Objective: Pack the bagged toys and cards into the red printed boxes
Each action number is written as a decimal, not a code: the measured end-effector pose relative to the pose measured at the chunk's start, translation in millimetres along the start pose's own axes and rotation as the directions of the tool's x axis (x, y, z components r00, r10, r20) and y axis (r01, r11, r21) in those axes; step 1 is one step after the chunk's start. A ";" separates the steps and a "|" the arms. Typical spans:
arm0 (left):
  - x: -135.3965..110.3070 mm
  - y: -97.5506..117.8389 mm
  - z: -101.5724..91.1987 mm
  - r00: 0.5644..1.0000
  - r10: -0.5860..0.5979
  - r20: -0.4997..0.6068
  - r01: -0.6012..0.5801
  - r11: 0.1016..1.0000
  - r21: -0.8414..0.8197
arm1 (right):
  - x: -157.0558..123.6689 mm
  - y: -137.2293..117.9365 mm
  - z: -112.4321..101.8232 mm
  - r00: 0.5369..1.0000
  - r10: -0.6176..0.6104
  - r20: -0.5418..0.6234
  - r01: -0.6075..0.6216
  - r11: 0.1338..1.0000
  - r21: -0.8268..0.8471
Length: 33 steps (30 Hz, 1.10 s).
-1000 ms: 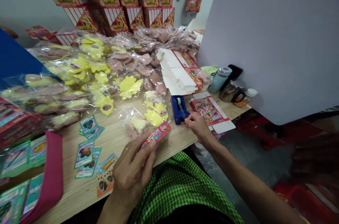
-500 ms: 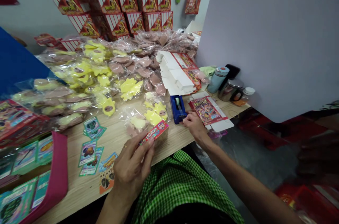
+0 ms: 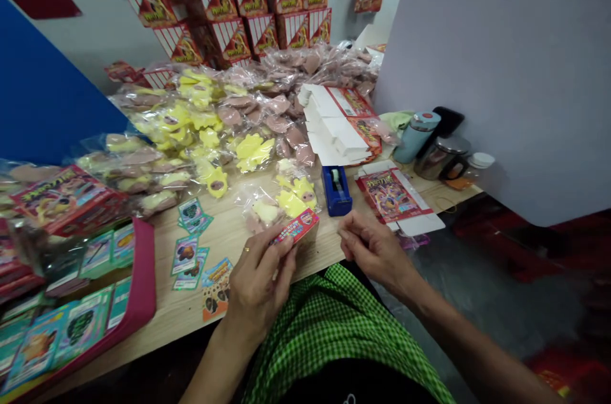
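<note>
My left hand (image 3: 262,283) is shut on a small red printed card (image 3: 296,228), pinching it at its near end above the table's front edge. Just beyond the card lies a clear bag of yellow and pink soft toys (image 3: 281,200). My right hand (image 3: 377,251) holds nothing, its fingers loosely curled over the table edge. Closest to it are a blue tape dispenser (image 3: 337,191) and a flat printed carton blank (image 3: 394,195).
Heaps of bagged toys (image 3: 238,118) cover the table's middle, with folded white-and-red cartons (image 3: 338,124) beside them. Loose cards (image 3: 188,257) and a pink tray (image 3: 143,270) lie left. Bottles and a steel mug (image 3: 442,159) stand right against a white partition (image 3: 501,73).
My right hand has drawn back from the tape dispenser toward the table edge, and its fingers have loosened. My left hand still holds the card. The view has shifted, so the table sits further right.
</note>
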State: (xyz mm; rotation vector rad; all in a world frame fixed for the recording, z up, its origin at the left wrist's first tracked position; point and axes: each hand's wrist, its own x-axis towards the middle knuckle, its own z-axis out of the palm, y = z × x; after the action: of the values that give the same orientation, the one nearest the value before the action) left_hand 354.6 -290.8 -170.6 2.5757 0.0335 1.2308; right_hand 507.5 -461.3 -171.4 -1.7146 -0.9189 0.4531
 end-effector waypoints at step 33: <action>20.6 -16.0 -12.6 0.960 -0.110 0.258 0.196 0.921 -0.336 | 16.2 -34.0 63.7 0.986 0.162 0.046 -0.168 0.924 0.345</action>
State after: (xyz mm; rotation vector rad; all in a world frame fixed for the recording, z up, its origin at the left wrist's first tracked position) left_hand 359.7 -269.4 -151.7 2.3260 -0.0348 0.7837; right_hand 461.5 -404.7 -159.2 -1.4675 -0.6612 0.7001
